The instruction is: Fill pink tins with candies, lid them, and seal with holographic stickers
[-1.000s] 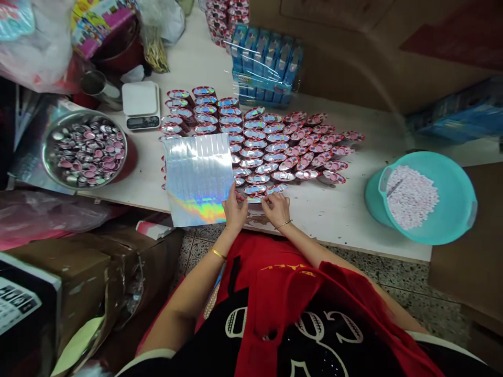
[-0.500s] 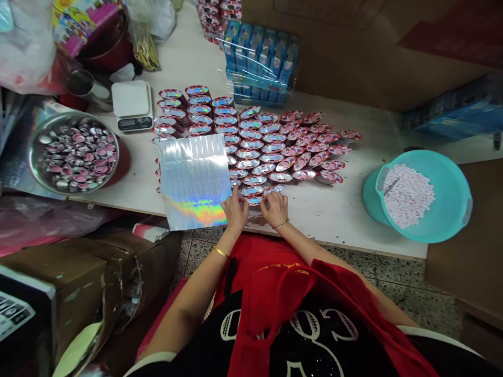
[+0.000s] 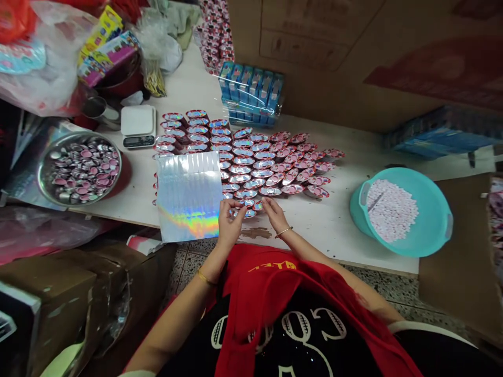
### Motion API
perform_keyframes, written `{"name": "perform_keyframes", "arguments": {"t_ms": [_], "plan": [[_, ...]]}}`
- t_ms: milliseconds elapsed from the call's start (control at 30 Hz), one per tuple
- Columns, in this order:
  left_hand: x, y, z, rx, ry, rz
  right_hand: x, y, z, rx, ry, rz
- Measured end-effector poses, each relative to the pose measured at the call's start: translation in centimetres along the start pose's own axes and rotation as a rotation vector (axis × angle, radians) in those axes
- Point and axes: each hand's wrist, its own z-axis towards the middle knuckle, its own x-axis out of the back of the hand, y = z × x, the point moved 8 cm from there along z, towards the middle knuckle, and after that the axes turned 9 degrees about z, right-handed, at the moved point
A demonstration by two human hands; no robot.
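Observation:
Rows of small red-edged packs [image 3: 241, 161] stand upright on the table, with oval tops. Many tops carry shiny silver film, while those at the right show pink pieces. My left hand [image 3: 230, 225] is at the front of the rows, thumb and fingers closing around the nearest silver-topped pack [image 3: 248, 213]. Just right of it, my right hand [image 3: 276, 213] has its fingertips together at the end of another front pack [image 3: 258, 206]. Whether it grips that pack is hard to see. A rainbow-silver sheet [image 3: 188, 199] lies over the left packs, beside my left hand.
A steel bowl [image 3: 44, 175] of pink and silver pieces stands at left, near a white scale [image 3: 138, 121]. A turquoise tub [image 3: 434, 209] with small pale pieces is at right. Blue boxes in clear wrap [image 3: 251, 89] stand behind the packs, before a large carton [image 3: 314, 63].
The view has shifted, so the table sits lower. My left hand's outstretched finger has come off the sheet's edge and bent toward the nearest pack. My right hand stays by the front packs.

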Motion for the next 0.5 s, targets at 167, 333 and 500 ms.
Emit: {"name": "perform_keyframes", "arguments": {"t_ms": [167,333,500], "plan": [[-4.2,-0.2,0.6,0.265,-0.094,-0.277,1.3,0.6,0.9,-0.210,-0.019,0.307],[-6.9,-0.7,1.6,0.403,-0.102,-0.345,5.4,0.6,2.5,-0.144,0.203,0.304],[-9.0,1.4,2.6,0.421,-0.174,-0.474,5.8,1.6,3.0,-0.313,0.121,0.398]]}}
